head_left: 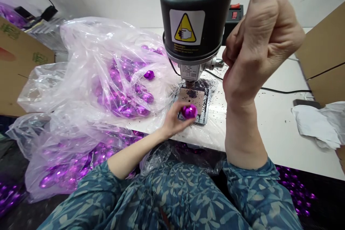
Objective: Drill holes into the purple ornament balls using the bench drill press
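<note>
My left hand point(174, 120) pinches a shiny purple faceted ball point(189, 111) between thumb and fingers. It holds the ball over the front of the metal base plate point(204, 116) of a small black bench drill press point(198, 18). Below the drill's chuck point(190, 83), dark shavings are scattered on the plate. My right hand point(261, 36) is closed in a fist, raised at the right side of the drill head by the feed hub point(217, 63). Its fingers wrap the drill press handle, whose grip is mostly hidden by the hand.
A clear plastic bag point(88, 39) of purple balls point(124, 93) lies left on the white table point(272, 115). Another bag point(72, 165) of them hangs lower left. Cardboard boxes point(323, 39) stand at both sides. A black cable point(285, 91) and white paper point(315, 124) lie right.
</note>
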